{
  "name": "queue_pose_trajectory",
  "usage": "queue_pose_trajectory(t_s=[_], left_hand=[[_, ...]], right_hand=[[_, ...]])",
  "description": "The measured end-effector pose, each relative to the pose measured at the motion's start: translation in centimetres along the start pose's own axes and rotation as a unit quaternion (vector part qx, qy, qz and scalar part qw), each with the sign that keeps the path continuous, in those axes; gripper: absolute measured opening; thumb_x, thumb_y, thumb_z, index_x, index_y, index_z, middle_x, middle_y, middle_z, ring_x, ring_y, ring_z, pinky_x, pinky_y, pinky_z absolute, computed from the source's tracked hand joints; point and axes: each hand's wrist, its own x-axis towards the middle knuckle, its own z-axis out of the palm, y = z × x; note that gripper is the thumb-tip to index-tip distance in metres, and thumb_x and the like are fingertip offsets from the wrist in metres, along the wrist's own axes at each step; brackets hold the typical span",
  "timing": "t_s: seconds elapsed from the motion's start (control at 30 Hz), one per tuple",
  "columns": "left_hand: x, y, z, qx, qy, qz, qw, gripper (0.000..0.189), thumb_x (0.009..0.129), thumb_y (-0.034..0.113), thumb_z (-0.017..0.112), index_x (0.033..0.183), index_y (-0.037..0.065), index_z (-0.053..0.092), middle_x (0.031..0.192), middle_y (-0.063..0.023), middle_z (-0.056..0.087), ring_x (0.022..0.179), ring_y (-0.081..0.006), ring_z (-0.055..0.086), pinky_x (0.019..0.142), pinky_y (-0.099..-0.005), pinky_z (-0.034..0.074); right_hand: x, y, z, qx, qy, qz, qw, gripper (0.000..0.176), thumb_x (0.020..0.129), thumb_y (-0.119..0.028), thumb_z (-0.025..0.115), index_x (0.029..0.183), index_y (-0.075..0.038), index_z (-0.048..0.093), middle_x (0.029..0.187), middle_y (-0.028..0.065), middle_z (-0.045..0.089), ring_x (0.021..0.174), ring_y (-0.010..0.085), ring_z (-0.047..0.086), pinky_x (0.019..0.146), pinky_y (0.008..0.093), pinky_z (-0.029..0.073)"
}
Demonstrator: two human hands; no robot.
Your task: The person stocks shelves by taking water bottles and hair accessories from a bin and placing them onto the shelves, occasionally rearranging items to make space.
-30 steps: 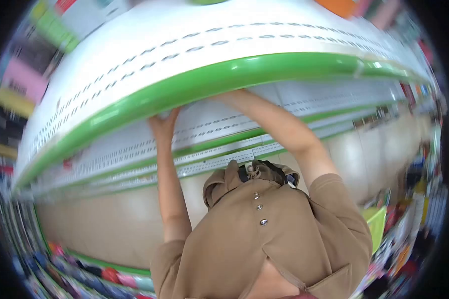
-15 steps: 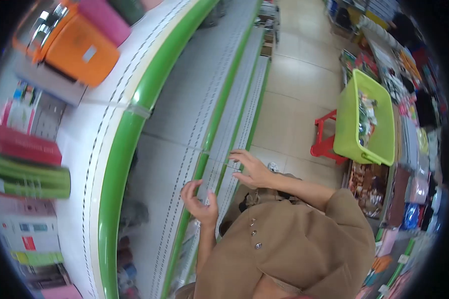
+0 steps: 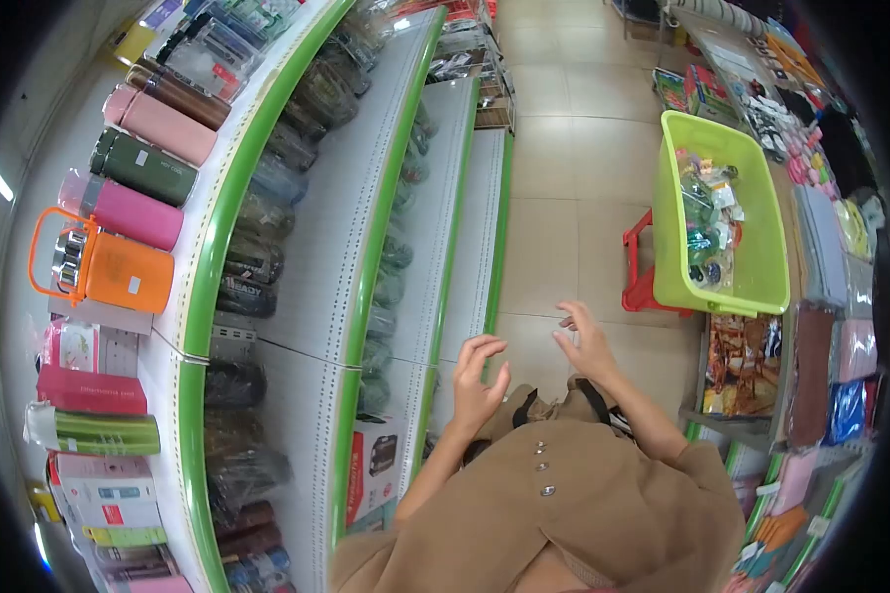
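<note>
Both of my hands are held out in front of my brown shirt point(image 3: 613, 474), over the tiled floor. My left hand point(image 3: 478, 383) has its fingers bent and apart, with nothing in them; the lower shelves are just to its left. Nothing is in my right hand point(image 3: 585, 344) either, and its thumb and fingers are spread. Up and to the right of it stands a lime-green bin point(image 3: 670, 227) with clear and green plastic-looking pieces inside. The bin rests on a red stool point(image 3: 639, 265).
Green-edged white shelves point(image 3: 311, 257) run along my left. An orange jug point(image 3: 129, 273), a dark green flask point(image 3: 144, 166) and several boxes line the top one; wrapped bottles sit below. Goods crowd the right-hand display point(image 3: 811, 247). The tiled aisle point(image 3: 544, 158) lies between.
The view has turned, bringing more of the shelved bottles and the bin's contents into sight. Both hands have moved right, away from the shelves and over the floor, still holding nothing.
</note>
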Motion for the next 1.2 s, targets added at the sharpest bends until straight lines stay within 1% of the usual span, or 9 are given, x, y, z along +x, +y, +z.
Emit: queue_pose_trajectory(t_s=[0.1,0.27,0.33,0.47,0.6,0.77,0.97,1.1,1.2], left_hand=[[1.4,2.1,4.3,-0.003,-0.036,-0.003,0.999,0.028,0.068,-0.004,0.062,0.096,0.001,0.06,0.097,-0.0124,0.056,0.085,-0.0218,0.058,0.075,-0.0303,0.047],[3.4,5.1,9.3,-0.019,-0.08,-0.006,0.997,0.027,0.07,-0.002,0.062,0.096,0.002,0.06,0.098,-0.012,0.056,0.086,-0.0223,0.058,0.076,-0.0301,0.046],[4.5,5.8,11.0,-0.017,-0.141,0.03,0.989,0.026,0.071,0.0,0.062,0.097,0.002,0.059,0.098,-0.0118,0.056,0.087,-0.023,0.057,0.077,-0.0304,0.046],[7.1,6.9,14.8,-0.029,-0.243,0.037,0.969,0.028,0.072,0.001,0.062,0.1,0.003,0.058,0.098,-0.0119,0.056,0.088,-0.0238,0.056,0.077,-0.0312,0.046],[9.1,7.5,19.5,-0.04,-0.352,0.082,0.932,0.033,0.071,0.0,0.063,0.104,0.003,0.058,0.098,-0.0117,0.056,0.087,-0.0235,0.057,0.076,-0.0325,0.047],[11.9,7.9,25.5,-0.027,-0.431,0.114,0.895,0.034,0.07,0.0,0.064,0.104,0.003,0.058,0.098,-0.0118,0.057,0.088,-0.0236,0.057,0.076,-0.0328,0.047],[17.2,5.0,34.1,-0.031,-0.51,0.131,0.85,0.035,0.073,0.005,0.063,0.107,0.004,0.055,0.101,-0.0141,0.057,0.091,-0.0291,0.056,0.077,-0.0351,0.046],[21.0,2.4,42.0,-0.038,-0.499,0.157,0.851,0.039,0.071,0.005,0.064,0.109,0.004,0.053,0.102,-0.0153,0.055,0.095,-0.0323,0.054,0.082,-0.0376,0.044],[24.6,1.3,47.5,-0.012,-0.501,0.166,0.849,0.049,0.068,0.005,0.066,0.115,0.003,0.048,0.108,-0.0187,0.051,0.102,-0.0348,0.05,0.086,-0.0381,0.041]], right_hand=[[0.7,2.9,-5.6,-0.012,0.051,0.008,0.999,0.041,0.075,-0.007,0.06,0.113,-0.003,0.046,0.113,0.0157,0.048,0.085,0.0243,0.055,0.079,0.0353,0.045],[1.4,9.4,-14.4,-0.111,0.152,0.025,0.982,0.042,0.075,-0.009,0.06,0.114,-0.002,0.047,0.117,0.0182,0.046,0.108,0.0321,0.046,0.093,0.0393,0.037],[1.4,11.1,-17.5,-0.221,0.257,0.056,0.939,0.043,0.076,-0.013,0.06,0.115,-0.002,0.047,0.12,0.0202,0.044,0.114,0.0355,0.041,0.096,0.0418,0.033],[-0.6,18.5,-20.7,-0.309,0.276,0.11,0.903,0.047,0.075,-0.018,0.063,0.116,-0.002,0.047,0.122,0.0214,0.045,0.112,0.0363,0.043,0.096,0.0433,0.033],[-3.4,20.5,-20.2,-0.244,0.22,0.236,0.915,0.044,0.071,-0.019,0.067,0.108,0.001,0.054,0.114,0.0198,0.052,0.11,0.0355,0.046,0.094,0.0428,0.034],[-4.9,20.2,-19.8,-0.256,0.282,0.181,0.907,0.04,0.07,-0.017,0.067,0.104,0.0,0.056,0.112,0.0169,0.053,0.114,0.0339,0.042,0.099,0.0428,0.03],[-3.8,18.8,-20.2,-0.202,0.296,0.247,0.9,0.038,0.07,-0.015,0.066,0.103,-0.001,0.056,0.111,0.016,0.053,0.113,0.0327,0.044,0.1,0.0422,0.029],[-0.3,20.3,-21.6,-0.1,0.358,0.301,0.878,0.044,0.072,-0.014,0.064,0.112,-0.001,0.049,0.114,0.0172,0.051,0.109,0.0342,0.045,0.094,0.0426,0.035],[3.0,25.6,-21.9,-0.049,0.404,0.325,0.854,0.059,0.073,-0.019,0.066,0.121,0.001,0.038,0.116,0.0214,0.047,0.108,0.0366,0.045,0.092,0.0413,0.037]])
